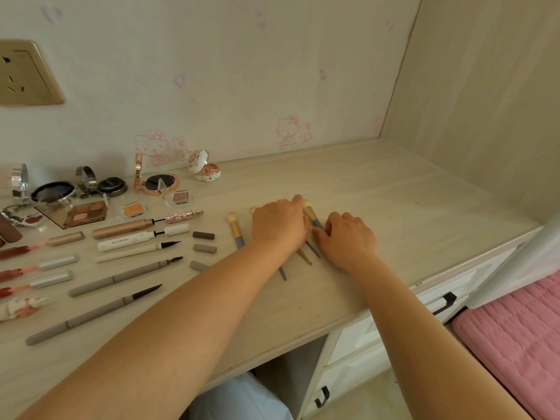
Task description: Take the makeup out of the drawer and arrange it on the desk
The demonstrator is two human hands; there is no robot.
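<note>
Several makeup brushes with gold ferrules and grey handles lie side by side on the pale wooden desk (394,207). One brush (235,230) lies free at the left of the group. My left hand (280,222) rests palm down over the middle brushes, its fingertips touching the pale head of the rightmost brush (311,214). My right hand (348,237) lies beside that brush's handle, fingers curled against it; I cannot tell whether they pinch it. Handle ends (304,257) stick out below my hands.
Pencils, liners and mascaras (121,275) lie in rows at the left, with three grey caps (203,235). Open compacts (160,183), a floral case (204,168) and palettes (86,214) stand near the wall. Drawers with black handles (445,301) are below right, beside a pink bed cover (515,334).
</note>
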